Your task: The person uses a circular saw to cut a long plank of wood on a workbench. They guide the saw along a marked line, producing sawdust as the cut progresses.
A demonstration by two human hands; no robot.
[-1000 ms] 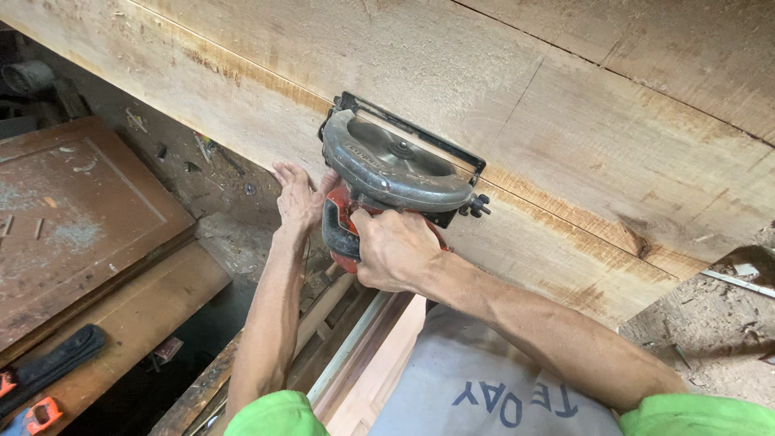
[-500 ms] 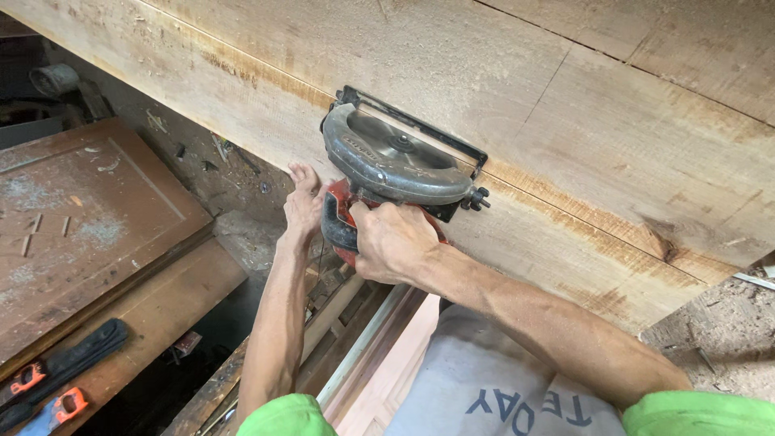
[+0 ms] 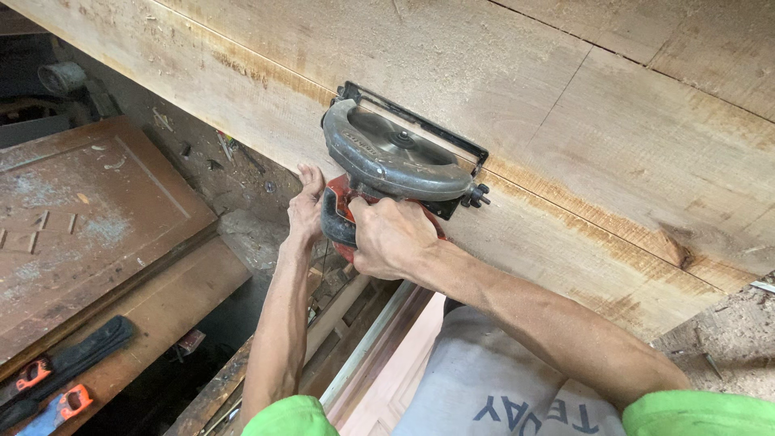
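Observation:
A hand-held circular saw with a grey blade guard and a red-and-black body sits on a wide, rough wooden plank, along a brownish strip near the plank's near edge. My right hand is closed around the saw's handle. Beside it, my left hand rests with fingers against the plank's near edge, touching the saw's left side. The blade itself is mostly hidden under the guard.
A brown panelled door lies flat at the left. Two handsaws with orange-and-black handles lie on a board at the lower left. Wooden strips and frames stand below the plank. Sawdust covers a surface at the right.
The saw and both hands have crept slightly to the right along the plank's edge. Both hands keep the same hold.

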